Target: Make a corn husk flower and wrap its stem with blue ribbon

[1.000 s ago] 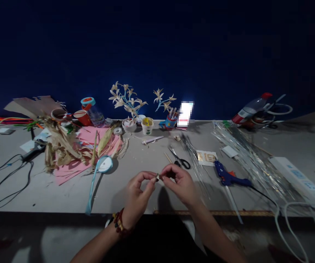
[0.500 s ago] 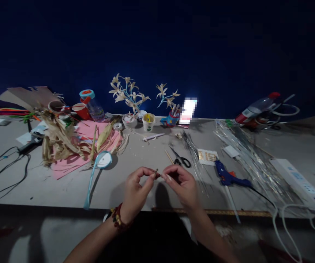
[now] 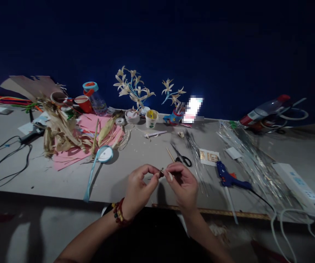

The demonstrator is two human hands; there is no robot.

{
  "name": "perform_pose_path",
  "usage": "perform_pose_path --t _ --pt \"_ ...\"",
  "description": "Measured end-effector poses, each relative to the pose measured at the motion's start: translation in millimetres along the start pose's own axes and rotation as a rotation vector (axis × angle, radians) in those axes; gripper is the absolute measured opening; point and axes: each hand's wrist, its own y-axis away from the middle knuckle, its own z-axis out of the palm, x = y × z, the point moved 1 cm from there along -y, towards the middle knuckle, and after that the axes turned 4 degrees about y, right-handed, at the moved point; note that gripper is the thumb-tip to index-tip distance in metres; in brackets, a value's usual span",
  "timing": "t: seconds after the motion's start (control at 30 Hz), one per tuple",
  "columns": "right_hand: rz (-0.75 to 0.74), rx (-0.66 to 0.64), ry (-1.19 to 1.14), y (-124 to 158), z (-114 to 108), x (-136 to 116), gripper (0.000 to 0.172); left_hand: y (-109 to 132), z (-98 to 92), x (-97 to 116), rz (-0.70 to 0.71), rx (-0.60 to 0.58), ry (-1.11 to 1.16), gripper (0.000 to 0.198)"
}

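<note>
My left hand, with a beaded bracelet at the wrist, and my right hand meet fingertip to fingertip over the front of the table. Between them they pinch a small, thin brownish piece; its kind is too small to make out. Both hands are closed, thumb against forefinger. Just beyond my right hand lie black-handled scissors and a thin wooden stick. A roll of light blue ribbon lies left of my left hand, its tail trailing toward the table's edge.
Dried husks lie on pink sheets at left. White flower stems stand behind, by a small tub. At right are thin wires, a blue glue gun, plastic-wrapped strands, a power strip and a bottle.
My hands have come slightly closer together at the fingertips, and the small piece is turned a little. The whole view has shifted somewhat; the things on the table have stayed put.
</note>
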Motion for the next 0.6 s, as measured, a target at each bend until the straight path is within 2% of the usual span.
perform_pose_path --t 0.6 --pt "0.002 0.006 0.087 -1.1 -0.4 3.1 0.01 0.1 -0.6 -2.5 0.025 -0.02 -0.031 0.009"
